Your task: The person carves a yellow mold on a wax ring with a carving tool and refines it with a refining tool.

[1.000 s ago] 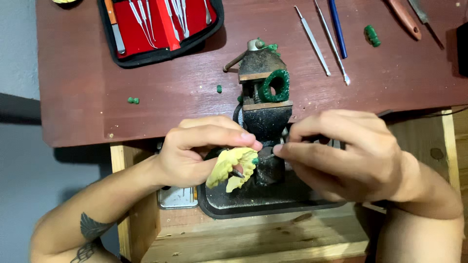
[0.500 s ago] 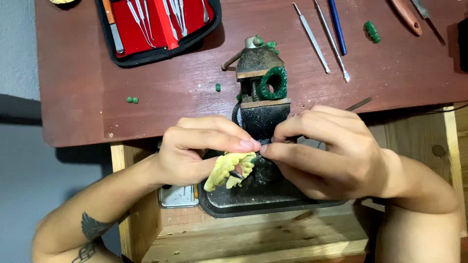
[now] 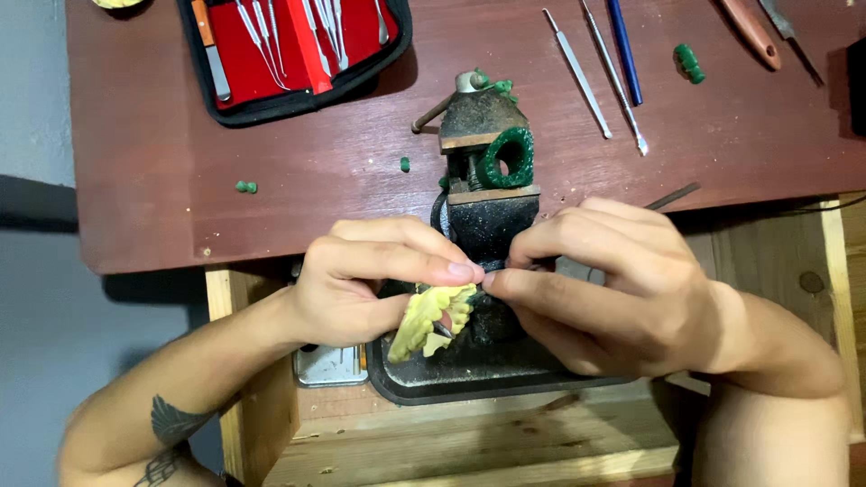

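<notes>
Head view: a small yellow piece point(image 3: 431, 317) is held by the left hand point(image 3: 361, 289) in front of a dark metal vise point(image 3: 483, 189). The piece is pale yellow, with a ribbed or toothed edge, a little like a curved comb, and it looks waxy. It is tilted, with its lower end pointing down to the left, above the black base plate point(image 3: 424, 383) of the vise. The left fingers are closed around its upper part, with the thumb tip pressed on top.

The right hand point(image 3: 613, 289) is brought against the left one, so that the fingertips of both hands meet just over the yellow piece. The right fingers are pressed together. Whether something thin is pinched between them cannot be told, because the spot is hidden.

A green ring point(image 3: 507, 158) is seen in the vise, standing upright between two wooden blocks. Behind the vise, on the reddish table point(image 3: 162, 180), a black case with red lining point(image 3: 289, 50) is lying open with metal tools inside. Further right, thin metal picks point(image 3: 577, 72) and a blue pen-like tool point(image 3: 624, 50) are laid near each other, and a small green lump point(image 3: 688, 63) is placed beside them. Tiny green crumbs point(image 3: 245, 187) are scattered to the left of the vise.
</notes>
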